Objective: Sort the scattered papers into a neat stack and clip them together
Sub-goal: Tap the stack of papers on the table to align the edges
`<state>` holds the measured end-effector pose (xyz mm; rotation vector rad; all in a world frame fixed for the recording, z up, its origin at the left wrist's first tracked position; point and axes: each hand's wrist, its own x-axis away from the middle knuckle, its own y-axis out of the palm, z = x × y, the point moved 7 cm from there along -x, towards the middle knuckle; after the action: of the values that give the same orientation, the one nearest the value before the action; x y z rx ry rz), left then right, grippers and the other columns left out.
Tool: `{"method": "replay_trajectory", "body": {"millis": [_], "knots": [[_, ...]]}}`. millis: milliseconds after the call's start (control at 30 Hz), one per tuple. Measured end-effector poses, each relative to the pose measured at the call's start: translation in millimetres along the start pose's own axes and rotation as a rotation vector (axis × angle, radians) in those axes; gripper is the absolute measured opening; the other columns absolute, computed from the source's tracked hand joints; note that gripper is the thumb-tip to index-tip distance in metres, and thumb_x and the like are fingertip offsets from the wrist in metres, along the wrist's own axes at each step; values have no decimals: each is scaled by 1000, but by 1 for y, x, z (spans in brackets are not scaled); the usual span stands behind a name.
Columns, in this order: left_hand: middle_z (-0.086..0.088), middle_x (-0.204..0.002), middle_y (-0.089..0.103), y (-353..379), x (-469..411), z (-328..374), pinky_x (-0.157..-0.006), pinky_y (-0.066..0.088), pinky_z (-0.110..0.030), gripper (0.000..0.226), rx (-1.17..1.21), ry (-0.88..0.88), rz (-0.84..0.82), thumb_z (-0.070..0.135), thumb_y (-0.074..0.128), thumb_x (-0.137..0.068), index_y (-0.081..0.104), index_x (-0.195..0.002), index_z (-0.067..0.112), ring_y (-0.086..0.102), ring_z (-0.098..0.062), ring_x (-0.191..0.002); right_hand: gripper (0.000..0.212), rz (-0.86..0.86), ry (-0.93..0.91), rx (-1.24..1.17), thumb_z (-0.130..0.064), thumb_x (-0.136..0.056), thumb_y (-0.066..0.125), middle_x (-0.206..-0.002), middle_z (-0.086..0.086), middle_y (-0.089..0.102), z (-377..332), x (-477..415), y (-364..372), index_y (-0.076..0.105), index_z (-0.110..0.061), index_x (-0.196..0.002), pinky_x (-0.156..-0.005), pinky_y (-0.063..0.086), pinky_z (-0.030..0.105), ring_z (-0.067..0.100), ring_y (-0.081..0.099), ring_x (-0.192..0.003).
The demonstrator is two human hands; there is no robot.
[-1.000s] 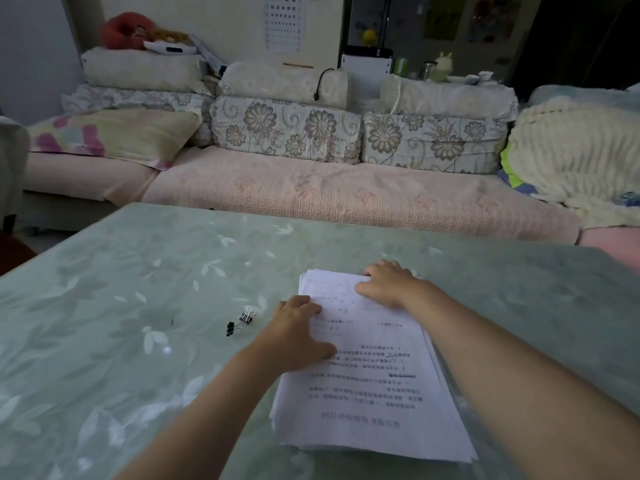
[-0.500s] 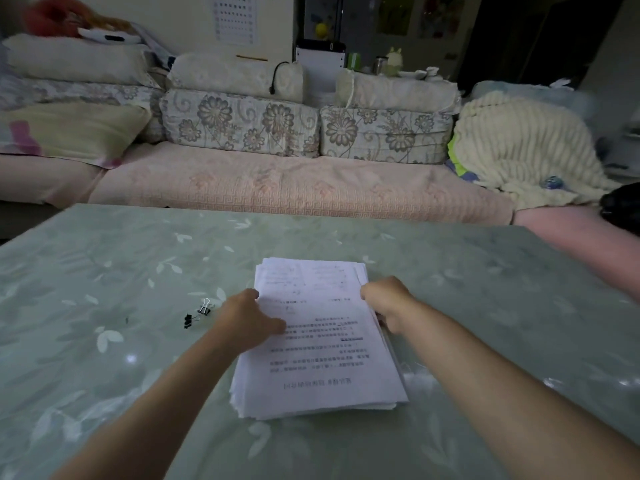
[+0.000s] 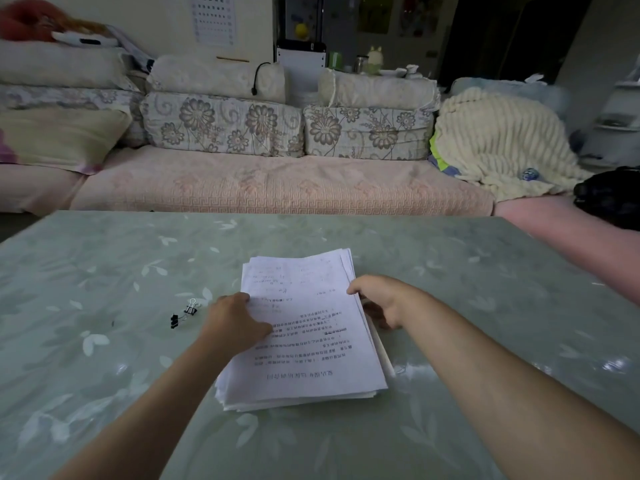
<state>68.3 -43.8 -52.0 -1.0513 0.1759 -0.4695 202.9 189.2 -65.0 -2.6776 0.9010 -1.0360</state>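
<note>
A stack of white printed papers [image 3: 304, 341] lies on the green leaf-patterned table [image 3: 104, 278], its sheets slightly fanned at the edges and its right side lifted a little. My left hand [image 3: 235, 323] grips the stack's left edge, thumb on the top sheet. My right hand [image 3: 377, 299] curls round the right edge, fingers under the sheets. Two small binder clips [image 3: 181, 313], one black and one with silver handles up, lie on the table just left of my left hand.
A pink-covered sofa [image 3: 277, 181] with floral cushions runs along the far side of the table. A cream blanket [image 3: 498, 147] is heaped at its right end, and a dark object [image 3: 609, 195] sits at the far right.
My right hand slid from the stack's far top corner to its right edge and now lifts it. My left hand stays on the left edge. The camera view shifted.
</note>
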Motion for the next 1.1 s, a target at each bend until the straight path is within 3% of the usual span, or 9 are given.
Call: {"method": "replay_trajectory", "body": {"millis": [67, 133, 267, 367, 500, 667, 833, 933, 1100], "knots": [[-9, -134, 54, 0, -2, -1, -98, 42, -31, 73, 4, 4, -1, 39, 78, -75, 51, -137, 15, 51, -27, -122, 20, -51, 6, -138, -23, -85, 61, -103, 10, 58, -2, -1, 2, 57, -13, -102, -71, 49, 31, 23, 55, -79], [-8, -134, 54, 1, -3, -2, -98, 41, -31, 74, 13, 8, 1, 40, 79, -74, 51, -137, 15, 51, -26, -122, 8, -121, 14, -240, -18, -94, 53, -94, 12, 58, -4, 1, 3, 53, -12, -99, -62, 49, 31, 25, 56, -71], [-8, -138, 52, 2, -4, -5, -100, 40, -30, 78, 20, 3, 2, 41, 79, -74, 47, -141, 16, 51, -25, -124, 13, -198, 55, -78, -19, -99, 49, -87, 9, 66, 8, 4, 10, 59, -10, -100, -69, 51, 33, 25, 63, -76], [-7, -139, 51, 4, -5, -6, -100, 41, -31, 79, 38, 0, -2, 41, 78, -74, 45, -143, 19, 50, -25, -125, 27, -61, -66, 122, -5, -87, 67, -113, 12, 70, 6, -5, 14, 63, -4, -114, -94, 53, 45, 29, 66, -105], [-5, -139, 50, 3, -4, -10, -97, 42, -34, 84, 118, -1, -3, 40, 79, -74, 39, -144, 20, 49, -25, -126, 37, 126, -176, 74, 9, -75, 75, -108, 12, 69, -4, -1, 10, 60, -5, -106, -94, 55, 45, 31, 67, -103], [-4, -138, 52, 5, -3, -15, -95, 45, -35, 90, 228, -21, -63, 33, 82, -72, 34, -146, 17, 53, -25, -121, 23, -129, -19, -142, 13, -90, 56, -117, 20, 68, 16, 16, 21, 64, 2, -108, -90, 53, 45, 36, 65, -105], [-10, -137, 53, -8, -1, -19, -90, 45, -36, 98, 655, -105, -126, 28, 83, -75, 23, -150, 13, 57, -29, -113, 39, -54, -277, -238, 22, -82, 58, -109, 14, 72, -5, 35, 13, 66, -9, -105, -94, 54, 46, 33, 68, -105], [-11, -119, 68, -24, 5, -8, -87, 56, -45, 73, 955, -28, -179, 26, 85, -70, 50, -133, 11, 70, -29, -96, 47, -72, -451, -308, 22, -81, 60, -104, 9, 74, -20, 52, 8, 66, -13, -111, -87, 58, 43, 28, 70, -101], [-4, -104, 73, -72, 30, 22, -76, 60, -45, 41, 1086, 151, 84, 13, 78, -78, 62, -116, 17, 73, -25, -88, 50, 96, -770, -135, 6, -79, 64, -114, -2, 71, -46, 91, -4, 57, -21, -119, -92, 54, 35, 16, 67, -107]]}}
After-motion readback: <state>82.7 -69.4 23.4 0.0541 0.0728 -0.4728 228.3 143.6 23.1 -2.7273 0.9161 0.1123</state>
